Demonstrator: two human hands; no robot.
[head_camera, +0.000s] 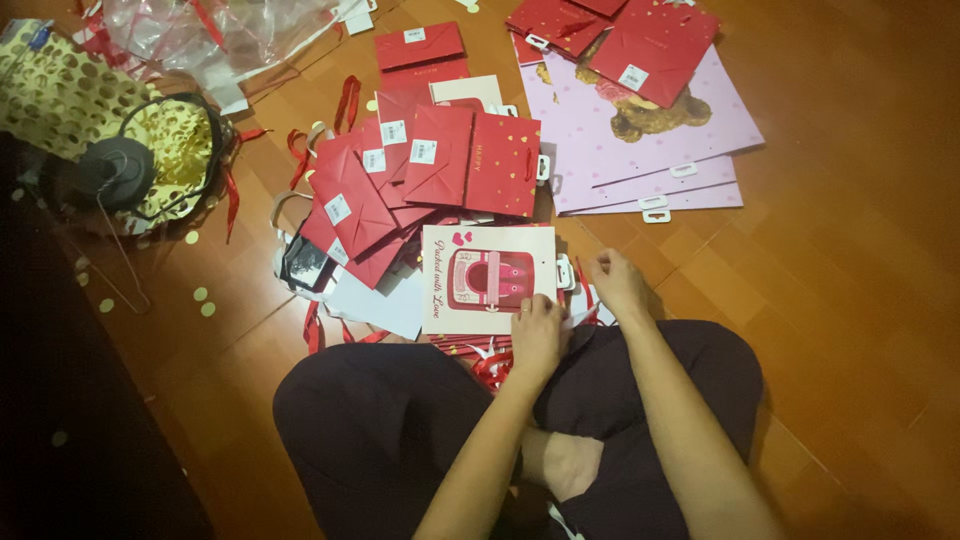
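Observation:
A flat cream gift bag (485, 277) with a pink-and-red picture lies on the floor in front of my crossed legs. My left hand (540, 333) grips its lower right corner. Just right of the bag's edge, my right hand (615, 282) pinches at its white handle end (566, 272). Under the bag lie more red bags and ribbons (487, 358). Behind it spreads a heap of flat red gift bags (420, 165) with white tags.
Pink gift bags (650, 140) with a bear picture lie stacked at the back right, red bags (640, 40) on top. At the left stand a gold-dotted bag (70, 90), a dark round object (115, 170) and crumpled clear plastic (215, 35). Bare wooden floor (850, 270) stretches right.

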